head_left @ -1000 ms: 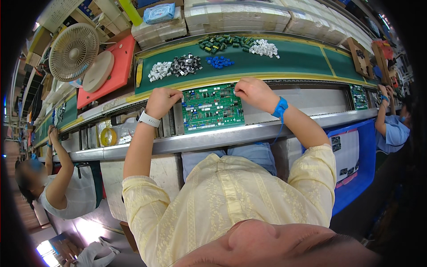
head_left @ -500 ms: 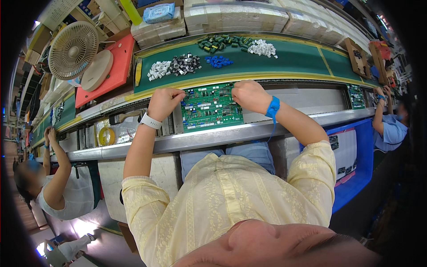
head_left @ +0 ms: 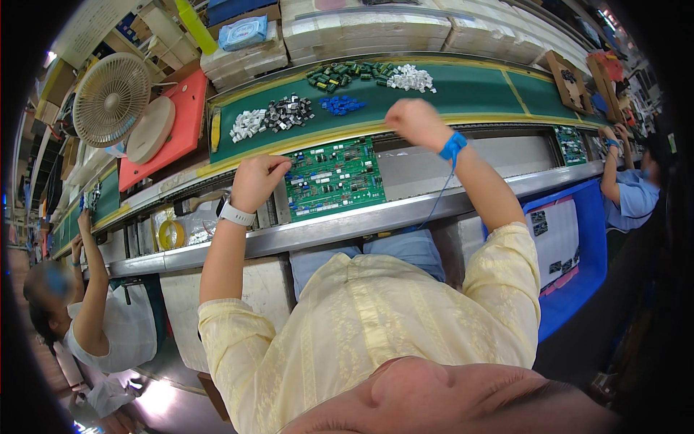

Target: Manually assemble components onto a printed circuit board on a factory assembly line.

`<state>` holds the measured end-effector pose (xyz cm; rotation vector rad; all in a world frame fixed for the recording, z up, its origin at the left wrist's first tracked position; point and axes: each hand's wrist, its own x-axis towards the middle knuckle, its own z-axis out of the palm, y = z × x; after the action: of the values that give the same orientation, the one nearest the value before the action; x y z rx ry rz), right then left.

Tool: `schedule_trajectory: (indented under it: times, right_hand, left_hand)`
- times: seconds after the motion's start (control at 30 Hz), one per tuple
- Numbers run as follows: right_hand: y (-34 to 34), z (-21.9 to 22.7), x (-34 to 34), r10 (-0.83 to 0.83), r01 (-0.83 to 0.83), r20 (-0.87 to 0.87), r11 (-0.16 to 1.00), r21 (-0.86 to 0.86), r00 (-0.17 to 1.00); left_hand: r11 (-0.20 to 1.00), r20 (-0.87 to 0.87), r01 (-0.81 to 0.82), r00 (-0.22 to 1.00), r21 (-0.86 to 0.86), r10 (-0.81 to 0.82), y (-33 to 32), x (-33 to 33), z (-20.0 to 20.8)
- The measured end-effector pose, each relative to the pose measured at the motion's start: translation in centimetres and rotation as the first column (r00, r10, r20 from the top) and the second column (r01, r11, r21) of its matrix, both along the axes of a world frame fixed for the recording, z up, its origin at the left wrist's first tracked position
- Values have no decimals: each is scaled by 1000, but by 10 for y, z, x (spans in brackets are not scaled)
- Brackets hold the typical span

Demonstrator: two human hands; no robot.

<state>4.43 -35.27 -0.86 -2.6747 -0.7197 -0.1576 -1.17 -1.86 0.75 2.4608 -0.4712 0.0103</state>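
1. Presently, the left hand (head_left: 258, 181) is resting curled against the left edge of the green rectangular circuit board (head_left: 333, 177), which is lying on the conveyor rail.
2. The right hand (head_left: 412, 121) is hovering clenched above the green mat (head_left: 463, 90); whether it is holding anything cannot be told.
3. Small heaps of white plastic parts (head_left: 410, 77) and blue parts (head_left: 341, 105) are lying nearby.

Left hand (head_left: 259, 181) perhaps hides board (head_left: 334, 177) edge.
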Motion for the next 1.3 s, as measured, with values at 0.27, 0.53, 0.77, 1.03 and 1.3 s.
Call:
schedule_trajectory:
  times: [0.27, 0.53, 0.77, 1.03, 1.3]
  right_hand:
    - [-74, -28, 48, -538, 553, 245, 833, 6, 807]
    - [-82, -42, 62, -494, 488, 137, 869, 79, 858]
    - [-76, -39, 43, -448, 464, 231, 886, -14, 863]
    - [-41, -22, 18, -311, 284, 206, 947, 150, 928]
    - [55, 5, -71, 506, 376, -662, 558, 740, 553]
  left_hand:
    - [996, 12, 30, 1000, -83, -29, -16, -5, 7]
    - [997, -32, 55, 998, -63, -57, -24, -4, 10]
    - [994, -11, 79, 997, -75, -80, -32, -6, 9]
    - [973, 57, 176, 984, -151, -170, -61, -13, 10]
    - [907, 178, 328, 941, -265, -289, -78, -34, 10]
